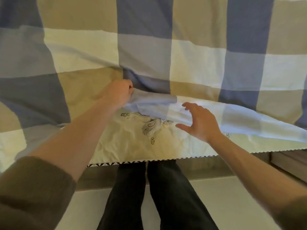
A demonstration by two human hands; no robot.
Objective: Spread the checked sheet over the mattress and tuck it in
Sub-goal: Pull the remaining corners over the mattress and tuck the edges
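Observation:
The checked sheet, in blue, tan and cream squares, covers the bed across the upper frame. Its near edge is folded back, showing the pale underside. Below that fold the cream mattress with a dark floral print and a black-and-white zigzag trim lies bare. My left hand grips a bunched part of the sheet's edge. My right hand hovers with spread fingers just over the folded-back edge, holding nothing.
A wooden bed frame runs under the mattress edge. My legs in dark trousers stand on a pale floor right against the bed. At the left the sheet hangs over the mattress edge.

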